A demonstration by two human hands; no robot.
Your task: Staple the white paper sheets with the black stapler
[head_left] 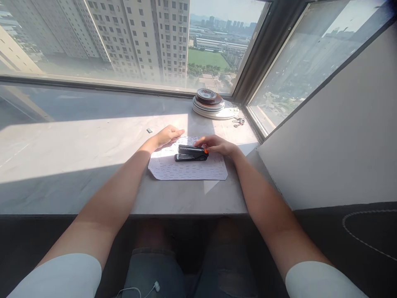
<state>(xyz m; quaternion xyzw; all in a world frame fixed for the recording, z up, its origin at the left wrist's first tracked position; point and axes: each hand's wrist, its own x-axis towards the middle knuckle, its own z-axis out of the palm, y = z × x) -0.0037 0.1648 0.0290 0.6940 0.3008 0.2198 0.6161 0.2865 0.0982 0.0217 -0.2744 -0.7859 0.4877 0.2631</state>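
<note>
A black stapler (pixel 192 153) with an orange part at its right end lies across a white sheet of paper (pixel 186 171) covered in dark marks. Its jaw points left and stands slightly apart. My right hand (pixel 218 145) is closed around the stapler's right, rear end, the thumb by the orange part and the fingers along its far side. At the paper's upper left corner is my left hand (pixel 169 134), fingers curled in and thumb pointing right, closed on the paper's edge. Its fingertips are partly hidden.
Behind the paper, near the window corner, stands a stack of round dishes (pixel 209 105). Keys (pixel 239 121) lie beside it. A small grey piece (pixel 149 130) sits left of my left hand. A white wall (pixel 335 136) rises at the right; the ledge's front edge (pixel 186 215) is near my legs.
</note>
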